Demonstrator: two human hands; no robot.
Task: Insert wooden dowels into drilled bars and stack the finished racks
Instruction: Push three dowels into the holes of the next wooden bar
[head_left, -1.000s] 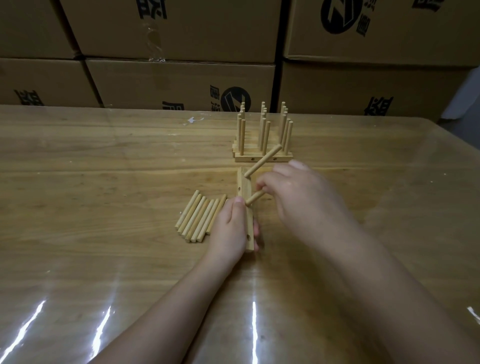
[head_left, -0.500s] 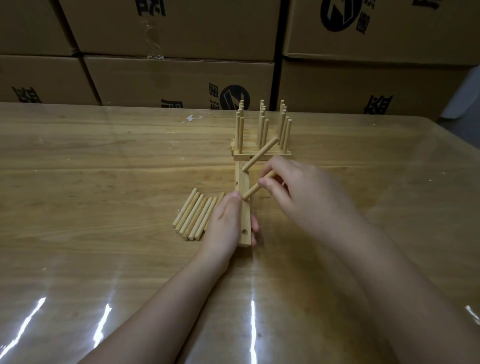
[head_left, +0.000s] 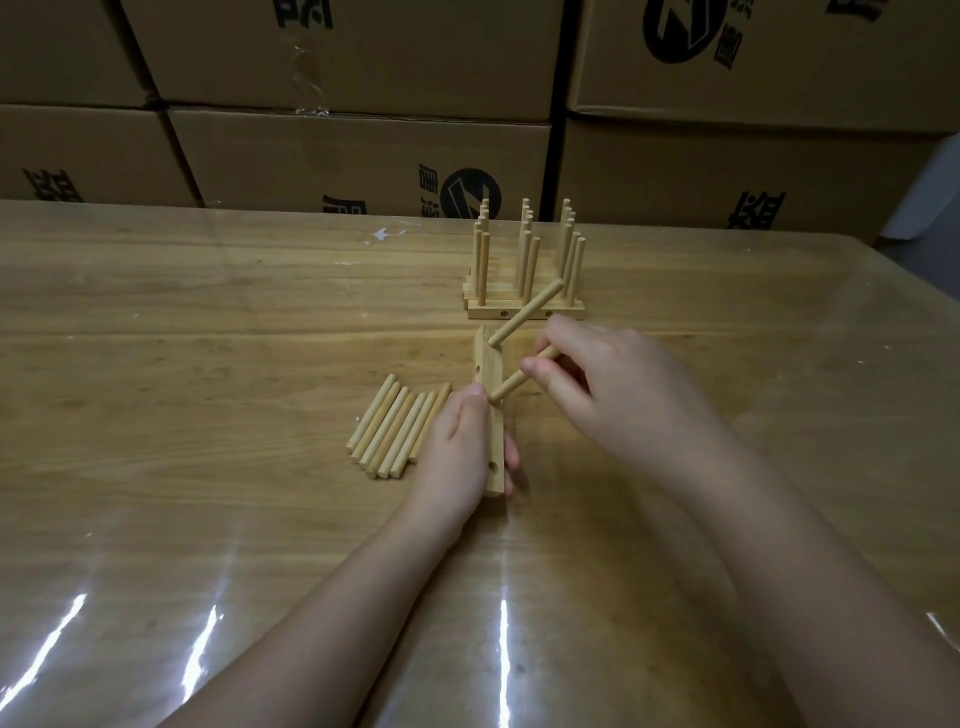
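A drilled wooden bar (head_left: 491, 371) lies lengthwise on the table, and my left hand (head_left: 457, 457) grips its near half. One dowel (head_left: 527, 312) sticks out of the bar's far end, slanting up to the right. My right hand (head_left: 597, 384) pinches a second dowel (head_left: 511, 387), whose tip sits at the bar's middle, next to my left thumb. Loose dowels (head_left: 397, 428) lie side by side just left of the bar. Finished racks (head_left: 524, 270) with upright dowels stand stacked beyond the bar.
The wooden table (head_left: 208, 338) is covered by a shiny clear sheet. Cardboard boxes (head_left: 363, 150) are stacked in a wall along its far edge. A small white scrap (head_left: 382, 235) lies near the back.
My right hand has shifted back along the second dowel and tilted it into line with the first one, its tip staying at the bar's middle. My left hand has kept hold of the bar.
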